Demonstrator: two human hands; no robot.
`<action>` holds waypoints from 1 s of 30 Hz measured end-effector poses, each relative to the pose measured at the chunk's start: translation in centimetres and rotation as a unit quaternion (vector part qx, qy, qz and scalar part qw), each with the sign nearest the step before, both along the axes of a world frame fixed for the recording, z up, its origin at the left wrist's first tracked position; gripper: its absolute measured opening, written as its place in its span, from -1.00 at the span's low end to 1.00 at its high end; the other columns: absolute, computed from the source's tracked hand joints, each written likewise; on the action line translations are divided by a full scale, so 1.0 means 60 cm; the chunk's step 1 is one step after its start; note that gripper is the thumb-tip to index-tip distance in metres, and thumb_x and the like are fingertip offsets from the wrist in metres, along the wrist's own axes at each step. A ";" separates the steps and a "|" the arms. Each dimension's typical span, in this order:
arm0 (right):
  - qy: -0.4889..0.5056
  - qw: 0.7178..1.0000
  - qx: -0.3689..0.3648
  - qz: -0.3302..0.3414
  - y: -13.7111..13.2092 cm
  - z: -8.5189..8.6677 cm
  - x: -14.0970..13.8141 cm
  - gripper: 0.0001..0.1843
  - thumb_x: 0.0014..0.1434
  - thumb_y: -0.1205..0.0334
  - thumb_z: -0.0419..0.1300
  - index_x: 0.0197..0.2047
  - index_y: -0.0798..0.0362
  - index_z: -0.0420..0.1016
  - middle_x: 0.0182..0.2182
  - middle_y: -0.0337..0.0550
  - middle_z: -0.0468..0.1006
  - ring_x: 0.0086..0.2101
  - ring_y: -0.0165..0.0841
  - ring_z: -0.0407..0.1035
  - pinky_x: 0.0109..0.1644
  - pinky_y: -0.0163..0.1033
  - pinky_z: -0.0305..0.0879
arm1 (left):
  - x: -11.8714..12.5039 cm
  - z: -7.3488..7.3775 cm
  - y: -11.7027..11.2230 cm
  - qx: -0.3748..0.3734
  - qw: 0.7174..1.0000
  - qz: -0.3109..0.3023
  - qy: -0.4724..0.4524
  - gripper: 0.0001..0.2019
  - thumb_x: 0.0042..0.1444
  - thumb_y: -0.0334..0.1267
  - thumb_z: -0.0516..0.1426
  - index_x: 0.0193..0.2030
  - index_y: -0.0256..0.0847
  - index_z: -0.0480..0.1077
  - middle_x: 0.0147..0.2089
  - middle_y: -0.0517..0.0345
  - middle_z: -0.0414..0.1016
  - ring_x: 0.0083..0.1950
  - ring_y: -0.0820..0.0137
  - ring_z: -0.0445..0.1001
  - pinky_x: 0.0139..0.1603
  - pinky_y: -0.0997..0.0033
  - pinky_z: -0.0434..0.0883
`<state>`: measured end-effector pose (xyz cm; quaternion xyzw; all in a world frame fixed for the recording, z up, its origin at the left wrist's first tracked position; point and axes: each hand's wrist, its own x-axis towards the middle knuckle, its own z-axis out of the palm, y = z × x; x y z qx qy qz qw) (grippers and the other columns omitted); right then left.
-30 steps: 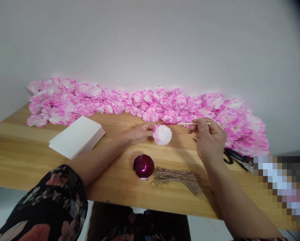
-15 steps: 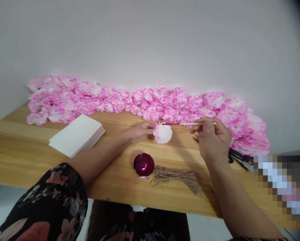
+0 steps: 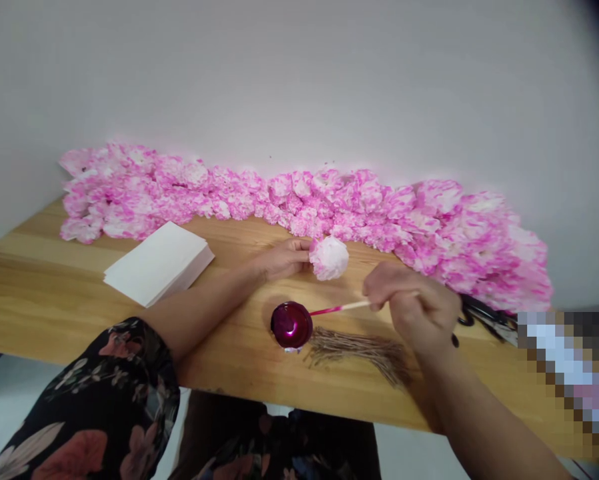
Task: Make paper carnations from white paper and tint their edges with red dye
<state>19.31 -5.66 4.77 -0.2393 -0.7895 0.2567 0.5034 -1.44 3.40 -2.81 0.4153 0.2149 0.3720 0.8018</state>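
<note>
My left hand point(image 3: 287, 259) grips a white paper flower point(image 3: 331, 259) whose left edge is tinted pink; the fingertips behind it are hidden. In my right hand point(image 3: 414, 303) is a thin wooden stick point(image 3: 352, 306), its front part stained magenta. The stick's tip is at the right rim of a small round bowl point(image 3: 291, 327) of dark magenta liquid; I cannot tell whether it touches. The bowl stands on the table below the flower.
A bundle of thin brown stems point(image 3: 359, 353) lies right of the bowl. A stack of white paper point(image 3: 157, 263) sits at left. Pink-and-white flowers point(image 3: 229, 193) line the wall. Black-handled scissors point(image 3: 484, 317) rest at right on the wooden table point(image 3: 239, 360).
My right hand has lowered the stick from the flower's top edge to the bowl's rim. My left hand still holds the flower, turned slightly.
</note>
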 end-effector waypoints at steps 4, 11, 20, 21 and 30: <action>-0.146 0.979 0.107 0.096 -0.018 0.002 -0.038 -0.84 0.38 0.26 0.08 -0.20 0.03 0.48 -0.49 -0.18 0.52 -0.46 -0.36 0.38 -0.37 -0.21 0.32 | 0.000 0.001 -0.001 0.004 1.000 -0.002 -0.018 -0.67 -0.24 -0.21 0.48 -0.42 -0.35 0.51 -0.44 0.16 0.51 -0.40 0.50 0.43 -0.24 0.44 0.35; -0.176 0.976 0.091 0.086 -0.013 -0.011 -0.040 -0.85 0.36 0.29 0.11 -0.24 0.04 0.49 -0.49 -0.19 0.52 -0.45 -0.37 0.38 -0.35 -0.22 0.30 | -0.001 0.003 -0.001 0.010 1.000 -0.007 -0.011 -0.69 -0.22 -0.20 0.47 -0.43 -0.34 0.52 -0.46 0.16 0.50 -0.42 0.52 0.42 -0.24 0.45 0.35; -0.041 0.985 -0.154 -0.060 0.017 -0.037 -0.008 -0.66 0.35 0.08 0.13 -0.39 -0.01 0.58 -0.61 -0.29 0.45 -0.56 -0.42 0.31 -0.46 -0.29 0.19 | -0.001 0.008 -0.002 -0.002 1.000 -0.009 -0.008 -0.67 -0.26 -0.21 0.49 -0.44 -0.34 0.51 -0.46 0.16 0.50 -0.40 0.50 0.43 -0.25 0.47 0.34; -0.034 0.986 -0.157 -0.054 0.017 -0.038 -0.009 -0.65 0.36 0.06 0.11 -0.38 -0.01 0.58 -0.61 -0.29 0.45 -0.56 -0.42 0.31 -0.45 -0.28 0.20 | 0.000 0.008 -0.002 -0.001 1.000 -0.006 -0.006 -0.69 -0.25 -0.24 0.48 -0.45 -0.35 0.50 -0.47 0.16 0.49 -0.40 0.50 0.42 -0.25 0.46 0.34; 0.197 0.974 -0.084 -0.074 0.029 -0.011 0.005 -0.76 0.30 0.09 0.22 -0.37 -0.03 0.56 -0.64 -0.32 0.39 -0.55 -0.37 0.34 -0.44 -0.24 0.29 | -0.001 0.003 -0.002 0.010 1.000 0.008 0.011 -0.66 -0.28 -0.19 0.49 -0.43 -0.34 0.52 -0.49 0.20 0.46 -0.46 0.55 0.36 -0.32 0.47 0.27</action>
